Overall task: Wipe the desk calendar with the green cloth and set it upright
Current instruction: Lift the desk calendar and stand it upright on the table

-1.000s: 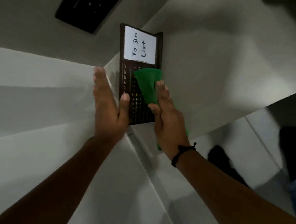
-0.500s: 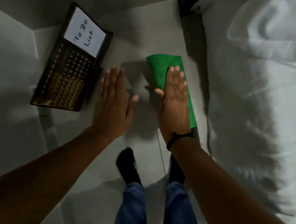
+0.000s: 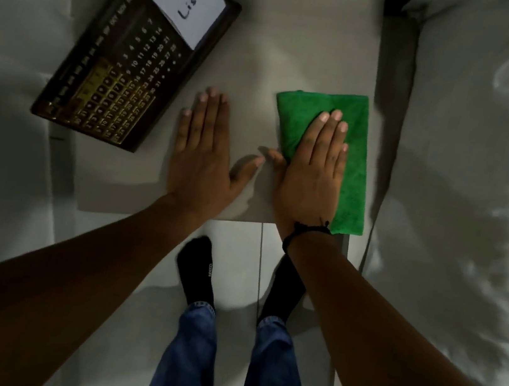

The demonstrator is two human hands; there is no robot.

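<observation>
Hands (image 3: 202,148) off calendar (image 3: 135,56) since earlier.

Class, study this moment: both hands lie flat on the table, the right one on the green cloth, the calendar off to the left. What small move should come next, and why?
Probably lift the left hand toward the desk calendar to steady it. Both hands lie flat and open on the table; the right hand covers the green cloth, and neither touches the calendar. Whether it is already upright I cannot tell.
</observation>
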